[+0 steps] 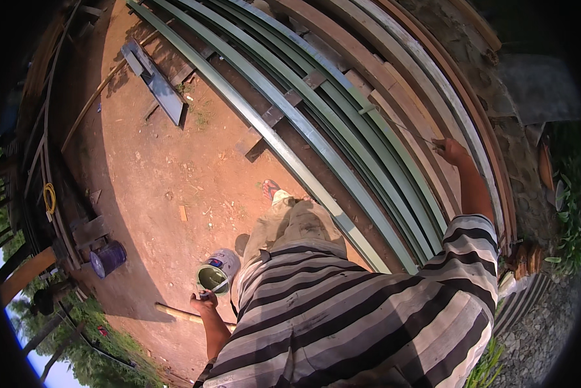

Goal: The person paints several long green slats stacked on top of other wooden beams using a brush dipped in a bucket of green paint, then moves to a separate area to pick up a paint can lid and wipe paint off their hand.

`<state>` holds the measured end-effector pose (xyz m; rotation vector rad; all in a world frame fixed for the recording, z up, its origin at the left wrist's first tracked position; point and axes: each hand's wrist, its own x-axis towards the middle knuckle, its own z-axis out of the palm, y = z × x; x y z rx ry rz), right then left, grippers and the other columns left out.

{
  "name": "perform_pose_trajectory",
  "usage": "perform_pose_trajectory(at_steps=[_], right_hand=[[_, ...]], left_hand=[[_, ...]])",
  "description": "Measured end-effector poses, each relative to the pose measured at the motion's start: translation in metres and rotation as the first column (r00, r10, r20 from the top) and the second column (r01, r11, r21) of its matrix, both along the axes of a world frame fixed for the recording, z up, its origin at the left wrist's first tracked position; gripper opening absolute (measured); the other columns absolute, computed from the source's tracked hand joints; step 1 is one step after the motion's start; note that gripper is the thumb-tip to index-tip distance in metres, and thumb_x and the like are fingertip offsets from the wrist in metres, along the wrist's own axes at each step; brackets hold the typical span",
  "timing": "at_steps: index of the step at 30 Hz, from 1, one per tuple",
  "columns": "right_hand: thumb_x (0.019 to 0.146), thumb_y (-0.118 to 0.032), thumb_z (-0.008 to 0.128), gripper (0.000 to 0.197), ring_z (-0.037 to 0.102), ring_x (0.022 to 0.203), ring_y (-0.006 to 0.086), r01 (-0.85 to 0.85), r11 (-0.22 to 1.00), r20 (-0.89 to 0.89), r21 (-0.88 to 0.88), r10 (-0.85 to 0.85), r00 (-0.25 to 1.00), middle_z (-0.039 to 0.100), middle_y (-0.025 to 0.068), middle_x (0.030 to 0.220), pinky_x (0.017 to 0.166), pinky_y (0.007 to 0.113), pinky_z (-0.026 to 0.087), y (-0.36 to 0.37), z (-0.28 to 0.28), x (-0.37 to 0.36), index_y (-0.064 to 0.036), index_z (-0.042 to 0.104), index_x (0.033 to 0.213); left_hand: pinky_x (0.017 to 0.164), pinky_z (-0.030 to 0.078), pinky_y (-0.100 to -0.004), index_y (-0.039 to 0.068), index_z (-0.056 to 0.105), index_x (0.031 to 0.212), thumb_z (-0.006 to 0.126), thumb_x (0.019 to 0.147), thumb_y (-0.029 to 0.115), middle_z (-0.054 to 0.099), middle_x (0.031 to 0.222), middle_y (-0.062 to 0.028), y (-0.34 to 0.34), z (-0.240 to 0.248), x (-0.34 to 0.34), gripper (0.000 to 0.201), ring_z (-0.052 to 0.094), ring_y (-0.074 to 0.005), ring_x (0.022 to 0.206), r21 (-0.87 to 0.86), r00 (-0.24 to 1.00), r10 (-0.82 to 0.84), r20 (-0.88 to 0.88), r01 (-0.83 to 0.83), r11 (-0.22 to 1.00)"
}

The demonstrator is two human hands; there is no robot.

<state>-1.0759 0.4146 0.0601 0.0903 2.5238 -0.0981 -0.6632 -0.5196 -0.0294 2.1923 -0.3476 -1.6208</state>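
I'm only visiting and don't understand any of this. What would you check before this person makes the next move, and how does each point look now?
1. Right hand has a grip on the paint roller: ok, fingers are closed around the end of its thin rod.
2. Roller head is over a green beam: ok; whether it presses on it, cannot tell.
3. Left hand has hold of the paint bucket: cannot tell; fingers are curled at the rim.
4. Bucket is level: cannot tell from this curved view.
5. Both feet are placed safely: cannot tell; only one red sandal shows.
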Motion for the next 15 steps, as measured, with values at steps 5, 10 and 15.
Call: perform_pose_trajectory(at_steps=[5, 10, 15], right_hand=[[0.086, -0.022, 0.063, 0.038, 0.066, 0.098, 0.0274, 0.090, 0.990, 0.087, 0.105, -0.099, 0.991, 0.069, 0.0093, 0.106, 0.087, 0.039, 0.051, 0.029, 0.031, 0.045, -0.0239, 0.062, 0.124], [0.085, -0.022, 0.065, 0.042, 0.065, 0.100, 0.0271, 0.133, 0.988, 0.090, 0.079, -0.139, 0.986, 0.068, 0.0103, 0.111, 0.089, 0.038, 0.050, 0.060, 0.060, 0.082, -0.0240, 0.061, 0.126], [0.085, -0.021, 0.065, 0.042, 0.063, 0.104, 0.0295, 0.233, 0.967, 0.097, -0.107, -0.223, 0.970, 0.066, 0.0129, 0.113, 0.090, 0.040, 0.049, 0.078, 0.051, 0.085, -0.0201, 0.060, 0.127]], left_hand=[[0.063, 0.050, -0.0330, 0.008, 0.055, 0.083, 0.054, 0.086, 0.043, 0.058, 0.073, -0.0030, -0.006, 0.026, -0.099, 0.035, 0.058, -0.0222, 0.073, -0.105, 0.983, -0.171, -0.072, 0.163, 0.981], [0.071, 0.049, -0.0329, 0.008, 0.056, 0.087, 0.056, 0.087, 0.038, 0.058, 0.080, -0.0043, 0.008, 0.064, -0.188, 0.030, 0.057, -0.0220, 0.080, -0.243, 0.940, -0.294, -0.174, 0.249, 0.938], [0.072, 0.047, -0.0321, 0.009, 0.057, 0.083, 0.055, 0.088, 0.035, 0.058, 0.080, -0.0051, 0.035, 0.101, -0.242, 0.027, 0.055, -0.0206, 0.080, -0.321, 0.894, -0.389, -0.225, 0.309, 0.895]])
